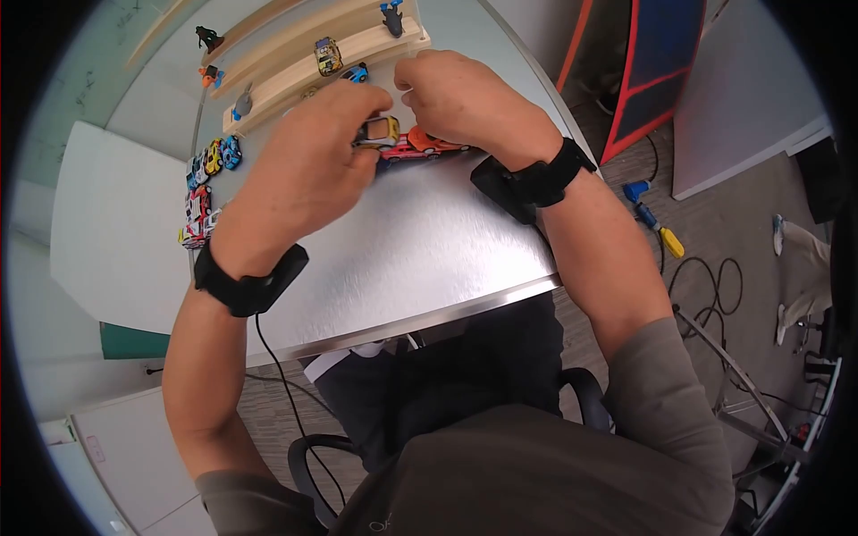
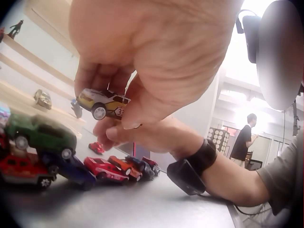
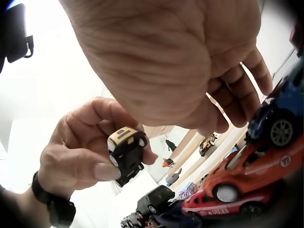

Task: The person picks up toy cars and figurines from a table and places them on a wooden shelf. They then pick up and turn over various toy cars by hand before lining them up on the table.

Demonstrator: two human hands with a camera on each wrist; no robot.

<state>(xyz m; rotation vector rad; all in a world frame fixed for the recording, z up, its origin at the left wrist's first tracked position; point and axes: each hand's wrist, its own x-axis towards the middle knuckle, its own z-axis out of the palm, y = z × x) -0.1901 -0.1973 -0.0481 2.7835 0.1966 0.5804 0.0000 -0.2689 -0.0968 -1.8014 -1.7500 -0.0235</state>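
Between thumb and fingers, my left hand (image 1: 308,156) pinches a yellow, white and black toy car (image 2: 105,103) above the table. In the right wrist view, this car (image 3: 126,148) is tilted with its dark underside showing. To its right hovers my right hand (image 1: 469,103), fingers loosely bent and nothing visible in them. Below the hands, toy cars stand in a row, among them an orange car (image 3: 247,171) and a red car (image 3: 228,202). A green toy jeep (image 2: 40,135) rests on top of other cars, near a dark blue car (image 2: 71,171).
Wooden tiered shelves (image 1: 268,100) stand at the back, bearing a yellow-black toy car (image 1: 328,55), a shark figure (image 1: 392,20) and a grey animal figure (image 1: 242,105). More toy cars (image 1: 198,204) line the left table edge. The metal table's front edge (image 1: 420,322) lies near my body.
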